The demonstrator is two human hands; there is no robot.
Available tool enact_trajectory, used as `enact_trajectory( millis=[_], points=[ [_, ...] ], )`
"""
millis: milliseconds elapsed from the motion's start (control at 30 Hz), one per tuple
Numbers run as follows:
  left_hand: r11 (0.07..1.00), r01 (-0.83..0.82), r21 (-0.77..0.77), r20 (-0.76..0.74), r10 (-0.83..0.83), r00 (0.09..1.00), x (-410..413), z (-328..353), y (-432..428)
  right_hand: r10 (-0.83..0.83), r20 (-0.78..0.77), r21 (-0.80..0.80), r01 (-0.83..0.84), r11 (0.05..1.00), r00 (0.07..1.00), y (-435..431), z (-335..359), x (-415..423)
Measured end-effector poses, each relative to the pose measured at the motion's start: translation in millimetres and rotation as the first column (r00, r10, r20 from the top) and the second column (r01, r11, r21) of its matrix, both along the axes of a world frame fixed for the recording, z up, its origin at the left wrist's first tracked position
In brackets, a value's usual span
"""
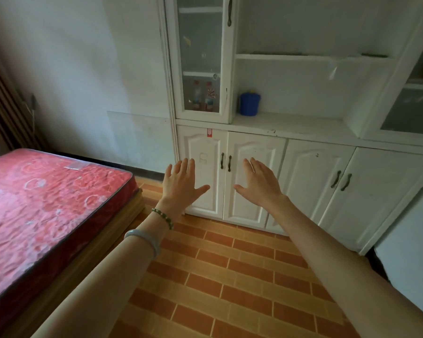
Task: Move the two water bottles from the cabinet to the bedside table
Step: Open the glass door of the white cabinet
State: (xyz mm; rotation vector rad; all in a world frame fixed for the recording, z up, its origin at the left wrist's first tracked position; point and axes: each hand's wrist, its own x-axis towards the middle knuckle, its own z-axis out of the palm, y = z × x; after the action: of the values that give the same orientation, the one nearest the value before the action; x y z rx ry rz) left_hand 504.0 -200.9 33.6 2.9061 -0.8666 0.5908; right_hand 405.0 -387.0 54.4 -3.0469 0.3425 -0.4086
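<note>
Two water bottles with red caps and red-and-white labels, one [196, 95] on the left and one [209, 95] on the right, stand side by side behind the shut glass door [200, 57] of the white cabinet [303, 132]. My left hand [181, 182] and my right hand [260, 182] are stretched out in front of me, palms down and fingers spread, holding nothing. Both hover in front of the lower cabinet doors, well below the bottles. No bedside table is in view.
A bed with a red plastic-wrapped mattress [42, 211] fills the left side. A blue lidded tub [249, 104] sits on the cabinet's open counter. Lower doors have dark handles [225, 162]. Orange brick-pattern floor [217, 289] lies between me and the cabinet.
</note>
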Motion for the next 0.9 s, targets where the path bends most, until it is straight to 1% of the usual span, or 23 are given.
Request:
enact_trajectory(
  millis=[167,300,500,633,900],
  points=[
    [0.999,0.017,-0.032,0.006,-0.017,1.0,56,2,-48,-0.008,0.0,-0.009,0.008,1.0,1.0,-46,7,53],
    [1.0,0.017,-0.022,0.009,-0.016,1.0,94,-4,-72,0.009,-0.007,0.011,-0.009,1.0,1.0,-70,8,89],
    [0.998,0.033,-0.046,-0.002,-0.033,0.999,156,-2,-112,0.027,0.04,0.01,-0.027,1.0,0.999,-106,10,146],
    [0.998,0.056,-0.039,0.01,-0.055,0.998,205,-9,-135,0.001,0.025,0.036,-0.002,0.999,1.0,-129,1,189],
    [0.993,0.105,-0.055,0.03,-0.103,0.994,334,-2,-195,-0.068,0.012,0.044,0.068,0.997,0.998,-186,-1,306]
  ],
)
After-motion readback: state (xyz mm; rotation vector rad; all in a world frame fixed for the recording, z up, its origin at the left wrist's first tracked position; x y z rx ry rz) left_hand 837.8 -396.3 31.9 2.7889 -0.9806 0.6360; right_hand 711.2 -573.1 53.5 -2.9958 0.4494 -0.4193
